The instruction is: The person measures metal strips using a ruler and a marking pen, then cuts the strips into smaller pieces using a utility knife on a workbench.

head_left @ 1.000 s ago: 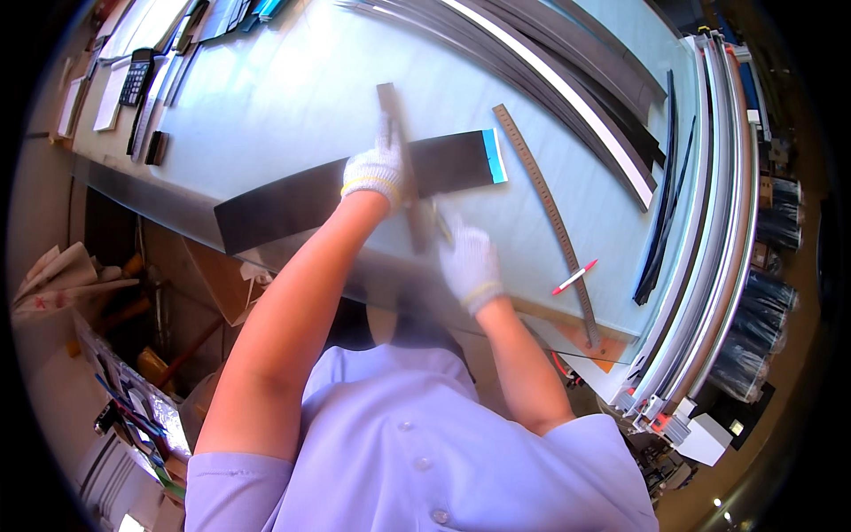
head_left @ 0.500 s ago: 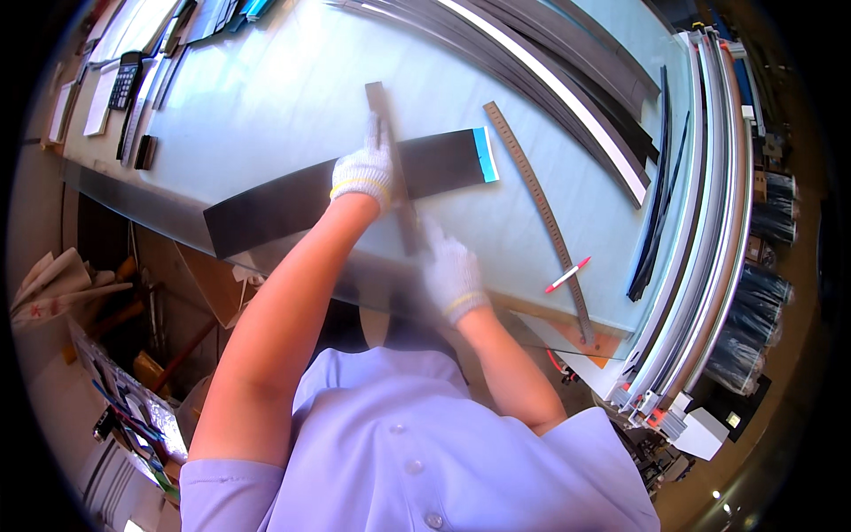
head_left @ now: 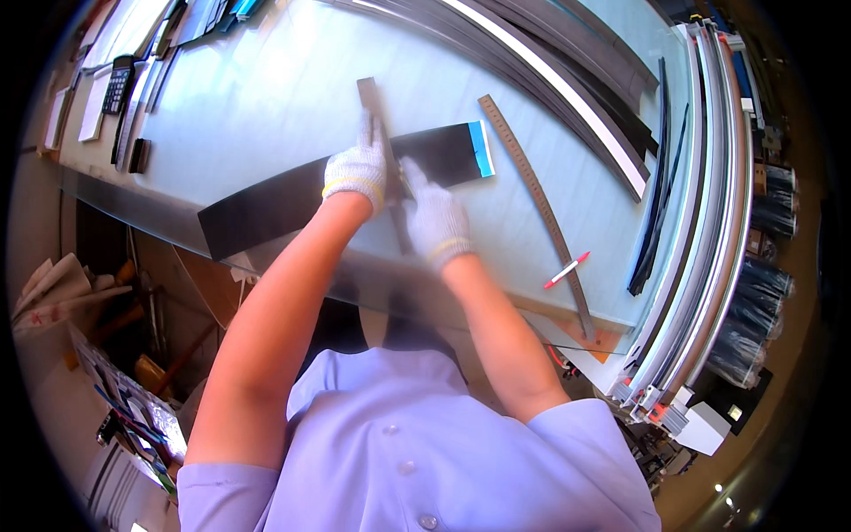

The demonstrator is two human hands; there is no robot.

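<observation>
Left hand (head_left: 354,170) flat, fingers extended along grey straightedge (head_left: 372,103). Black strip (head_left: 269,206) on worktable (head_left: 257,106), under the straightedge, extending past both hands. Right hand (head_left: 438,218) closed round slim tool (head_left: 405,176), blurred, at straightedge's right side.

Workshop, by all signs. My desk (head_left: 248,102) is wide and glassy-topped; long dark strips (head_left: 523,75) stacked upper right, a ruler (head_left: 530,180) right of centre, a calculator (head_left: 117,86) upper left. Long metal rails (head_left: 722,204) run down the right edge, plastic-wrapped bundles (head_left: 764,288) beyond. Rolled sheets (head_left: 58,288) lower left. My fingers (head_left: 364,133) in knitted work gloves (head_left: 355,168).
</observation>
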